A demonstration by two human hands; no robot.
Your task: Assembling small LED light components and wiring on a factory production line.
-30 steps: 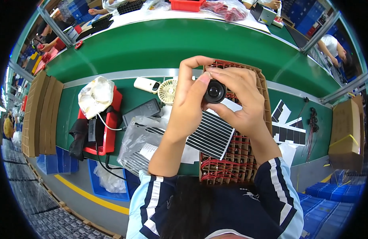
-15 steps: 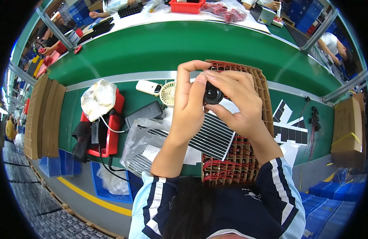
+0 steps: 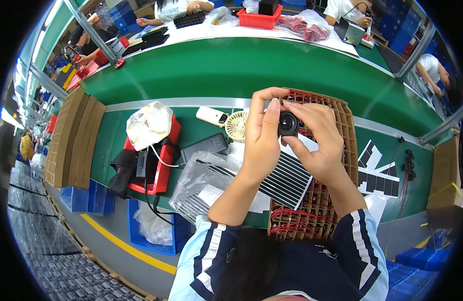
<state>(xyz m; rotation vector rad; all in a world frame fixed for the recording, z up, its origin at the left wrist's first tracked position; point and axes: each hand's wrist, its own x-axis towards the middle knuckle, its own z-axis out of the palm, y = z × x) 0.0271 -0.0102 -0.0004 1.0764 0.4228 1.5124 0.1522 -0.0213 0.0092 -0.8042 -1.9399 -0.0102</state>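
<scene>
Black and round, the part (image 3: 288,123) sits up between my hands, its glossy ringed face turned toward the head camera. It is above the tray (image 3: 349,131), a brown cardboard grid, and just beyond the striped sheet (image 3: 290,181) that lies across it. I judge this one to be mid-handling: held up, not set down. Rows of black strips lie on the sheet; whether one is on the part's side, my fingers hide. Below, red wires (image 3: 290,220) and dark pieces sit among the tray's cells, and I cannot count what remains to be handled.

My right hand (image 3: 319,138) grips the part, fingers curving over its top, thumb bent in beneath. My left hand (image 3: 264,135) stands upright at its other side, thumb pointing up beside the rim and index finger arched well above it, toward the tray's far edge. Whether its hidden fingers grip too, I can't tell. Both forearms (image 3: 235,198) reach forward and lean inward, meeting at the part. Left of them lie the bag (image 3: 191,183) and the fan (image 3: 236,126).
</scene>
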